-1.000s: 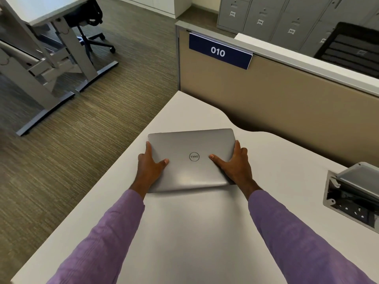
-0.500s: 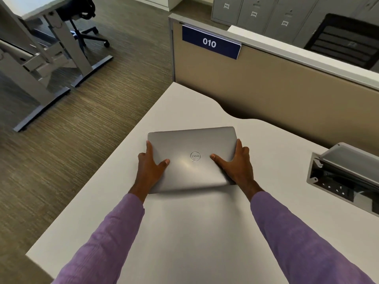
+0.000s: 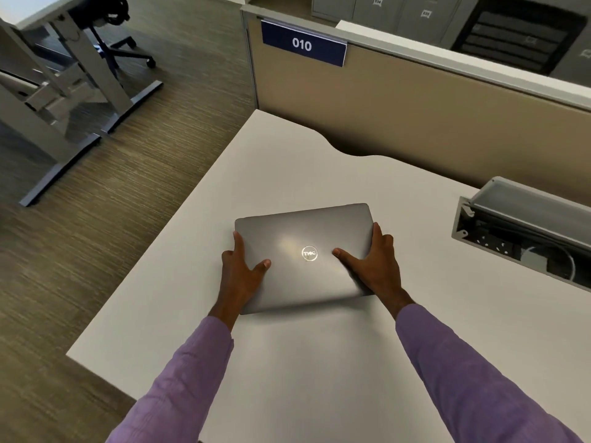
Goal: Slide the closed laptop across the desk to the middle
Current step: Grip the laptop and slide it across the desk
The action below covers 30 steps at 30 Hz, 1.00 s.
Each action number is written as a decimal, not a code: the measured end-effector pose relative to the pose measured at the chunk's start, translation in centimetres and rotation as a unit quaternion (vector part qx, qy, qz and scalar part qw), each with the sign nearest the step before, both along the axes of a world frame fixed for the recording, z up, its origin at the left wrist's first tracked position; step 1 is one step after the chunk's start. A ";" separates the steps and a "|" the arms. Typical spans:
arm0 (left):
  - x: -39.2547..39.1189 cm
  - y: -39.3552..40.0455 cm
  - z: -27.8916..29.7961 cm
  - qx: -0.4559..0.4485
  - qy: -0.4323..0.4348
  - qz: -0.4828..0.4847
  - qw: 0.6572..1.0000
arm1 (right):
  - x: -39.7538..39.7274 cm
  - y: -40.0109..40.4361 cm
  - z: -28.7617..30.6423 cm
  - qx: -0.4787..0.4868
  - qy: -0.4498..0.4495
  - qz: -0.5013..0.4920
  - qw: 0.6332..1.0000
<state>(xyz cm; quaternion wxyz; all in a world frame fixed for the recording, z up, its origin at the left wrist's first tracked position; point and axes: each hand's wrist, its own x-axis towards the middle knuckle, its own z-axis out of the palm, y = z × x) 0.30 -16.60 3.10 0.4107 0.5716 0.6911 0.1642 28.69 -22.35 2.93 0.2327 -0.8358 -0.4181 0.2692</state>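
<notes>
A closed grey laptop [image 3: 297, 238] with a round logo lies flat on the white desk [image 3: 287, 161], near the desk's left part. My left hand [image 3: 241, 273] grips its left edge, thumb on the lid. My right hand [image 3: 372, 265] grips its right edge, thumb resting on the lid near the logo. Both sleeves are purple. The laptop's near corners are partly hidden under my hands.
An open cable box [image 3: 524, 231] with a raised lid is set into the desk at the right. A tan partition [image 3: 415, 116] with a blue "010" sign [image 3: 302, 44] runs behind the desk. The desk's left edge drops to carpet; another desk frame [image 3: 73, 87] stands far left.
The laptop has slid right along the desk with both hands on it, now further from the left edge and closer to the cable box. The grip is unchanged.
</notes>
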 end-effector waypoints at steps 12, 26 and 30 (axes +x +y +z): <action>0.4 -7.2 -0.6 -0.006 -0.015 -0.020 1.000 | 0.0 -8.5 0.0 -0.019 0.002 -0.025 1.000; 1.3 -13.5 -0.7 -0.028 -0.016 -0.062 0.998 | -0.1 -17.0 -0.7 -0.029 0.009 -0.066 0.997; 1.2 -15.1 -0.9 -0.029 -0.019 -0.058 0.998 | -0.1 -18.2 -1.1 -0.029 0.003 -0.057 0.998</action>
